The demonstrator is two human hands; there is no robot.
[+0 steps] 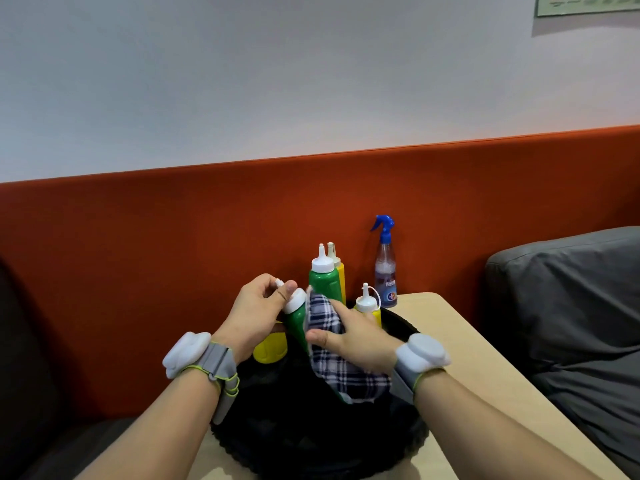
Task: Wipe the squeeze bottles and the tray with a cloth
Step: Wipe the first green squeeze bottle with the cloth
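Note:
My left hand grips the white cap of a tilted green squeeze bottle held above the round black tray. My right hand presses a blue-and-white checked cloth against that bottle's side. Behind them an upright green squeeze bottle stands in front of a yellow one. A smaller yellow bottle stands to the right, partly hidden by my right hand. Another yellow bottle shows below my left wrist.
A clear spray bottle with a blue trigger stands at the back of the light wooden table. An orange-red padded backrest runs behind. A grey cushion lies on the right.

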